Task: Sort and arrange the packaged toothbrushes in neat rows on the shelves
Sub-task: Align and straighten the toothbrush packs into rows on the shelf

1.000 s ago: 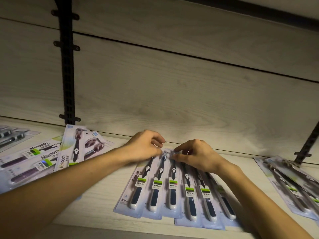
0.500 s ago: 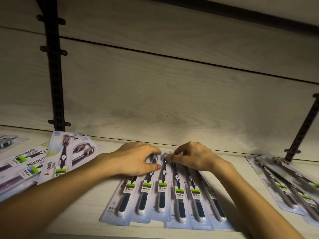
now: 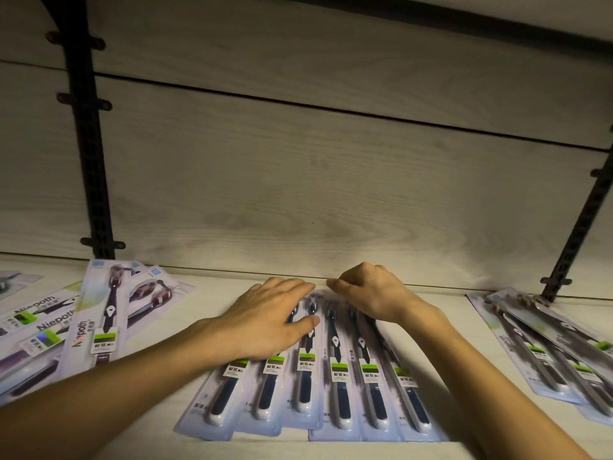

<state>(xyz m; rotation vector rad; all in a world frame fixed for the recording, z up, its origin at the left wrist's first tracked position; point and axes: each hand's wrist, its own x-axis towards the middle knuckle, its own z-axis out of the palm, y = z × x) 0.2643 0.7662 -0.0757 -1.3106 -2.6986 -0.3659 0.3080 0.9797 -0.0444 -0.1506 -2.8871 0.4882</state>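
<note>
centrally, six packaged toothbrushes [image 3: 335,380] lie flat, overlapping in row on pale wood shelf [image 3: 142,416]. left hand [image 3: 265,322] flat, fingers straight, pressing tops of left packs. right hand [image 3: 368,293] curled at far ends of right packs, grip unclear. looser piles: niepoth packs [image 3: 99,320] left, angled packs [image 3: 547,346] right.

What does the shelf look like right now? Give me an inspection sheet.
Surface: pale wood-grain shelf, dimly lit.
Job's things: six dark-handled packs in an overlapping row at centre.
Clutter: Niepoth packs fanned untidily at left; loose pile at right.
Grippers: left hand lies flat on the row's left packs; right hand, fingers curled, at the packs' far ends, grip unclear.
Cables: nothing seen.
Surroundings: wood-grain back panel, black slotted uprights.
</note>
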